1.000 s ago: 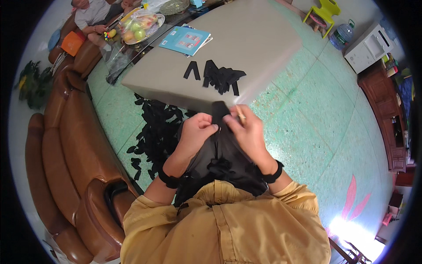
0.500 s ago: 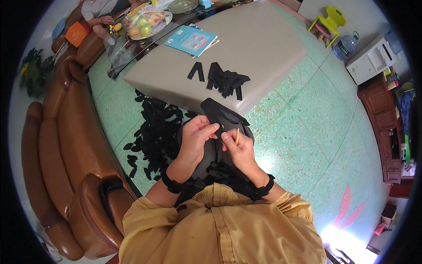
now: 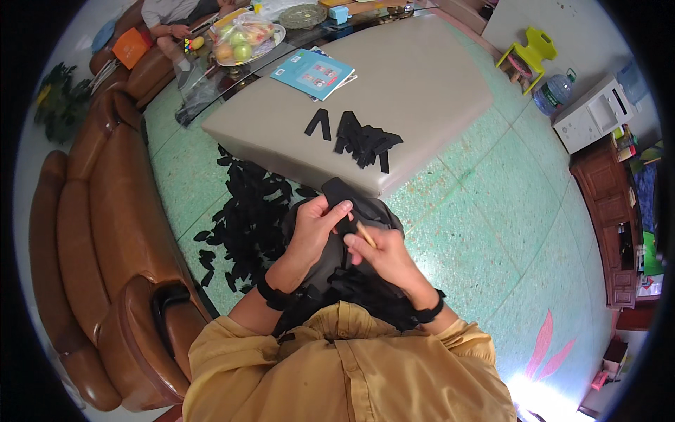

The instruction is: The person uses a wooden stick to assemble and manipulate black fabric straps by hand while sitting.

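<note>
Over my lap, my left hand pinches a black fabric piece between thumb and fingers. My right hand is closed around a thin, pale wooden stick, whose tip slants up toward that piece. Whether the tip touches the fabric is hard to make out. More dark fabric lies on my lap beneath the hands. Just beyond them, a pile of black strips rests on the near corner of a beige ottoman, beside one V-shaped black strip.
Many black pieces are heaped on the green floor to my left, beside a brown leather sofa. Blue booklets lie farther back on the ottoman. Beyond are a fruit plate and another person.
My right hand has turned and drawn slightly away from the left. Its stick now leans left toward the fabric instead of standing upright. The left hand keeps its pinch.
</note>
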`<state>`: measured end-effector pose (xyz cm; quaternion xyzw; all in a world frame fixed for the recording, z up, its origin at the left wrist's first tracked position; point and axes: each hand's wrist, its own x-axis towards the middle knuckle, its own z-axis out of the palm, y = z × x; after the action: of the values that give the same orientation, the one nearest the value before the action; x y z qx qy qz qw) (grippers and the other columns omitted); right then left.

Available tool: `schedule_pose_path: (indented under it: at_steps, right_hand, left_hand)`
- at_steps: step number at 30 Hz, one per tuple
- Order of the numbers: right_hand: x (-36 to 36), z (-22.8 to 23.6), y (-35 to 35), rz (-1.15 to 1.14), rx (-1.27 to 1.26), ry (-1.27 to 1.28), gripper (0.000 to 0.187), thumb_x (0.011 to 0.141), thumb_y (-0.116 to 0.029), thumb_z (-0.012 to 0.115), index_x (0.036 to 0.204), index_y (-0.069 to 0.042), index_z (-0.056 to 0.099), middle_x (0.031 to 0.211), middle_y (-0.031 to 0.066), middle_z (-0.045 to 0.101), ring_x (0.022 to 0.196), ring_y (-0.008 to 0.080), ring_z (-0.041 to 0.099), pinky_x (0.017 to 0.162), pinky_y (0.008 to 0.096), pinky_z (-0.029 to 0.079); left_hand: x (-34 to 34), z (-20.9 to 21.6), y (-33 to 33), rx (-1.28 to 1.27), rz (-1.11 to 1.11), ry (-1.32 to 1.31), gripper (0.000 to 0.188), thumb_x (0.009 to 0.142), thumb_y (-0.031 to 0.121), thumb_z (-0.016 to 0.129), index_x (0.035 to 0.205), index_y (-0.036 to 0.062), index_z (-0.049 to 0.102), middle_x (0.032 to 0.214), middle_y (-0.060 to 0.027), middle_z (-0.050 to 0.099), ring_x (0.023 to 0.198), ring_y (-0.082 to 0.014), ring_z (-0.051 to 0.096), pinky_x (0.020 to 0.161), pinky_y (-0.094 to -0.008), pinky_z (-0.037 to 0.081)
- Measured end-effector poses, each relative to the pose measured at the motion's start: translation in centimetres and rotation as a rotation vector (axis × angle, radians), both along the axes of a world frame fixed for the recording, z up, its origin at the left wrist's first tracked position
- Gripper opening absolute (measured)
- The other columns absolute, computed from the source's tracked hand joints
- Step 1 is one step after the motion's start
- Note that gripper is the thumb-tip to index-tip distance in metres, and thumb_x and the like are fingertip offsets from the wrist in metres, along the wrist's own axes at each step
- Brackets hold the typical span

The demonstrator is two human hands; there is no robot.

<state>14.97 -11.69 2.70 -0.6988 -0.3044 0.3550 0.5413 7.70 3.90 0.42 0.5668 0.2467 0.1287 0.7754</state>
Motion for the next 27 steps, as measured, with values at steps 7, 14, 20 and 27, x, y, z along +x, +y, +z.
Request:
schedule_pose_path:
  at_steps: [7,14,20,27]
  right_hand:
    - [3.2,-1.6,0.1,-0.002,0.236,0.18,0.012,0.08,-0.01,0.065,0.083,0.001,0.062,0.07,0.0002,0.062,0.053,0.003,0.047,0.046,0.0181,0.035]
    - [2.8,-1.8,0.6,0.069,0.054,0.569,0.006,0.079,-0.01,0.06,0.076,-0.005,0.061,0.07,0.0012,0.063,0.043,0.0008,0.034,0.037,0.0169,0.022]
    - [2.9,-2.7,0.4,0.103,0.135,0.713,0.009,0.078,-0.013,0.058,0.075,-0.005,0.061,0.068,0.0021,0.062,0.043,0.0013,0.035,0.036,0.0177,0.022]
    - [2.0,-3.1,1.1,0.039,-0.002,0.714,0.013,0.079,-0.013,0.049,0.072,-0.005,0.058,0.059,0.0008,0.056,0.039,0.0029,0.035,0.033,0.0186,0.022]
  left_hand:
    - [-0.3,0.4,0.6,-0.021,-0.214,0.003,0.008,0.084,0.006,0.06,0.088,0.0002,0.061,0.079,-0.0025,0.062,0.068,-0.0075,0.055,0.061,-0.0196,0.043]
    - [-0.5,0.3,-0.1,-0.042,-0.298,-0.04,0.008,0.084,0.002,0.057,0.091,-0.0019,0.059,0.081,-0.0041,0.061,0.069,-0.0111,0.059,0.066,-0.0227,0.048]
    - [-0.5,1.5,0.3,-0.067,-0.398,0.006,0.007,0.086,0.004,0.055,0.088,-0.0024,0.057,0.078,-0.0057,0.06,0.068,-0.015,0.062,0.063,-0.0236,0.049]
    - [-0.8,1.6,-0.4,0.007,-0.362,-0.018,0.009,0.087,0.004,0.054,0.088,-0.0037,0.057,0.078,-0.0072,0.06,0.069,-0.0178,0.064,0.063,-0.0249,0.05]
